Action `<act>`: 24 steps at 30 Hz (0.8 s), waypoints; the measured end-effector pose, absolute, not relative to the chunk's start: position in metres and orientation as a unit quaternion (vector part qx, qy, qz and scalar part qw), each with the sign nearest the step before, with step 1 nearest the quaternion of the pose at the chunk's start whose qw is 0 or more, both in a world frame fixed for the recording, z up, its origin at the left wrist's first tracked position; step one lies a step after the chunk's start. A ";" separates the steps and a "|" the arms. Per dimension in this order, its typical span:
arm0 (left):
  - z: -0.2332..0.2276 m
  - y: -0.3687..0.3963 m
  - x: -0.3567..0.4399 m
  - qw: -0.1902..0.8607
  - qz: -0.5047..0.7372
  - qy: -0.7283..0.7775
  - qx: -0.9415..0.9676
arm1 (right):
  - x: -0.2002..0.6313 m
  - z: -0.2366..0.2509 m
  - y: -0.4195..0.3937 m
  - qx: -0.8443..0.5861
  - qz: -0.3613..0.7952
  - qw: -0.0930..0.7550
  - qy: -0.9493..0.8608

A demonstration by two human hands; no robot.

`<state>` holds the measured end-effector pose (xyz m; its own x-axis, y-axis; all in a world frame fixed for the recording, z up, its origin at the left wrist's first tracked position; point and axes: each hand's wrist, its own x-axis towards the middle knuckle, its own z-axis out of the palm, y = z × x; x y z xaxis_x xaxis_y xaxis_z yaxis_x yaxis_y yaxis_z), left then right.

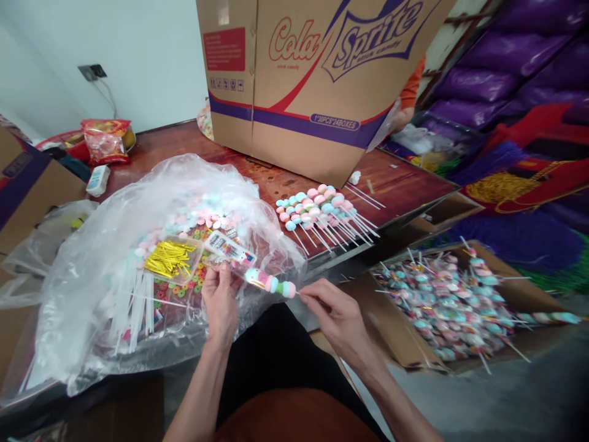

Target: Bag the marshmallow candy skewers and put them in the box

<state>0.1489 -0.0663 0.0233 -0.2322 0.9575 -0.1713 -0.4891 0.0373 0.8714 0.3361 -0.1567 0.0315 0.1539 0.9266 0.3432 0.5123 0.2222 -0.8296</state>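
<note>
One candy skewer (271, 282) btwn L grip (221, 302) (pinching wrapper (231, 248)) & R grip (338, 310) (pinching stick (298, 293)).

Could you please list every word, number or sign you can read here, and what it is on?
"Cola", above "stick candy": large carton.
"Sprite", above "stick candy": same carton.
"1*30PCS*24BOXES": its purple band.
Too small or blurred to read: its red panel and pictogram row, the wrapper label by the left hand, red snack bag, small white item and far-left carton.
</note>
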 end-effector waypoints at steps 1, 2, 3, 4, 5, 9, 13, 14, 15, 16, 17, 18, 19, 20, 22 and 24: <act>0.022 -0.068 0.151 0.563 0.641 0.450 0.265 | 0.333 0.029 -0.156 -0.588 0.222 0.487 -0.607; 0.020 -0.070 0.152 0.563 0.639 0.450 0.268 | 0.329 0.028 -0.155 -0.589 0.227 0.491 -0.601; 0.019 -0.072 0.154 0.563 0.637 0.451 0.272 | 0.325 0.027 -0.154 -0.589 0.230 0.494 -0.596; 0.017 -0.074 0.156 0.564 0.634 0.452 0.276 | 0.322 0.026 -0.152 -0.589 0.233 0.496 -0.593; 0.016 -0.076 0.158 0.565 0.630 0.452 0.280 | 0.318 0.026 -0.151 -0.590 0.234 0.498 -0.591; 0.014 -0.080 0.161 0.581 0.627 0.446 0.265 | 0.309 0.027 -0.149 -0.595 0.218 0.500 -0.590; 0.016 -0.081 0.161 0.614 0.609 0.437 0.248 | 0.301 0.024 -0.148 -0.595 0.207 0.493 -0.599; 0.016 -0.082 0.162 0.619 0.600 0.439 0.254 | 0.297 0.022 -0.148 -0.596 0.207 0.495 -0.598; 0.016 -0.083 0.163 0.625 0.590 0.441 0.260 | 0.293 0.020 -0.146 -0.597 0.208 0.497 -0.594; 0.016 -0.085 0.165 0.631 0.582 0.441 0.263 | 0.288 0.018 -0.145 -0.598 0.209 0.501 -0.589; 0.017 -0.087 0.167 0.638 0.576 0.439 0.262 | 0.283 0.016 -0.142 -0.600 0.208 0.508 -0.582; 0.017 -0.089 0.168 0.645 0.572 0.435 0.260 | 0.279 0.015 -0.140 -0.602 0.207 0.515 -0.574; 0.017 -0.090 0.169 0.651 0.570 0.430 0.258 | 0.275 0.014 -0.138 -0.602 0.206 0.522 -0.567; 0.018 -0.090 0.168 0.656 0.569 0.424 0.257 | 0.273 0.014 -0.136 -0.601 0.210 0.526 -0.564; 0.020 -0.088 0.165 0.658 0.573 0.416 0.255 | 0.273 0.015 -0.137 -0.591 0.238 0.522 -0.567; 0.021 -0.083 0.159 0.649 0.587 0.416 0.247 | 0.278 0.016 -0.142 -0.586 0.286 0.502 -0.568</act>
<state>0.1585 -0.0834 0.0210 -0.0351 0.9676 -0.2502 -0.5562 0.1891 0.8092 0.2781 -0.1415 0.0156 0.1917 0.9530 0.2347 0.3776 0.1491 -0.9139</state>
